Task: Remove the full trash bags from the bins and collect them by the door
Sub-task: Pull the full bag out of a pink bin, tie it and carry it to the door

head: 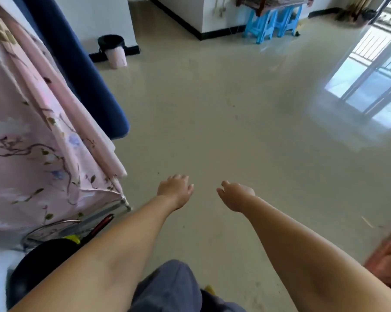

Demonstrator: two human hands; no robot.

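Two bare forearms are seen stretched forward over a pale, glossy floor. The left hand is held palm down with its fingers loosely bent, and nothing is held in it. The right hand is likewise extended with relaxed, slightly curled fingers, and nothing is grasped by it. The two hands are set near each other, apart, above bare floor.

The task's object, a small pink bin lined with a black trash bag, is located at the far left of the room, standing on the floor against the foot of a white wall, well apart from both hands. The bag's rim is folded over the bin's top edge; how full it is cannot be told.

A pink floral cloth is draped over a frame along the left side, and a dark blue curtain is hung behind it, between the cloth and the bin. Blue plastic stools are grouped under a wooden table at the top. Light from a barred glass door is reflected on the floor at the right. Grey-blue trousers are visible at the bottom edge.
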